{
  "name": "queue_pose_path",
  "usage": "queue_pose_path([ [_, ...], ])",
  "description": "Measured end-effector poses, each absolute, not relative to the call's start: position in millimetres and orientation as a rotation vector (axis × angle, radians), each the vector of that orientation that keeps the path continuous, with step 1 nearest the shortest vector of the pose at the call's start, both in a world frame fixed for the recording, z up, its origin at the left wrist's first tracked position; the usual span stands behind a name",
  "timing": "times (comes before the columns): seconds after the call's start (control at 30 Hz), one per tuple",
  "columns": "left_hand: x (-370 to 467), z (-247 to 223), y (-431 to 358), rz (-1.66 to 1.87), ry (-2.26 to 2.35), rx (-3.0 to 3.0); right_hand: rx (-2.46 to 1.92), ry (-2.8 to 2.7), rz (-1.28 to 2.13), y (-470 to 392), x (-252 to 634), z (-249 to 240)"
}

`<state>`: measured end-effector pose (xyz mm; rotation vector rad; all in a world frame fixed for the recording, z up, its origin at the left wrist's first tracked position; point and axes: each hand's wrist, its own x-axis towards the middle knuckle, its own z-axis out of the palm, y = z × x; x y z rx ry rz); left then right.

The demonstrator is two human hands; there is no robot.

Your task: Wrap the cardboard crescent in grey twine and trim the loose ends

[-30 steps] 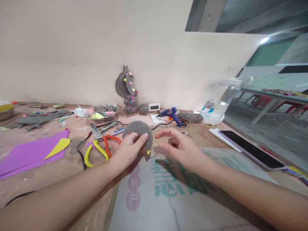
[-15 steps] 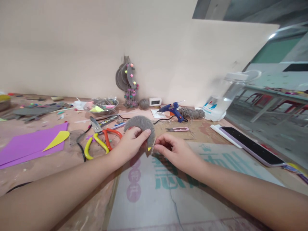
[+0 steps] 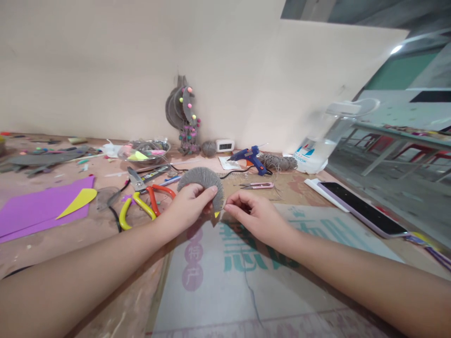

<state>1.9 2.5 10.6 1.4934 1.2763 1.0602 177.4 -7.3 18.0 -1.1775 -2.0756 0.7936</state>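
Observation:
A crescent wrapped in grey yarn (image 3: 202, 177) is pinched between the thumb and fingers of my left hand (image 3: 192, 202). At its lower tip a bit of yellow shows bare of yarn. Just right of that tip, my right hand (image 3: 252, 211) has thumb and forefinger pressed together on the grey yarn (image 3: 251, 286), whose loose strand trails down over the printed sheet (image 3: 211, 310) below. Scissors with red and yellow handles (image 3: 141, 199) lie left of my left hand. Beyond my right hand are pink-handled thread snips (image 3: 260, 186).
A blue glue gun (image 3: 252, 157), a grey yarn skein (image 3: 280, 162) and a small white clock (image 3: 224, 145) stand along the wall. A decorated grey hanging (image 3: 183, 112) leans there. Purple sheets (image 3: 42, 209) lie left; a phone (image 3: 362, 209) and water bottle (image 3: 319, 145) are right.
The whole view has shifted slightly, so things sit a little higher and further left. Both hands keep nearly the same pose around the crescent and its yarn.

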Motion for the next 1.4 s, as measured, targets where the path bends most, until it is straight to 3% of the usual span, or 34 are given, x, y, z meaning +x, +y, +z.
queue_pose_path([
  [1.1,4.3,10.2,0.3,1.094,1.104,1.115,-1.177,-2.112,0.732,-1.5,182.4,17.3],
  [1.4,5.8,10.2,0.0,1.098,1.103,1.126,-1.123,-1.8,0.505,8.1,193.3,26.2],
])
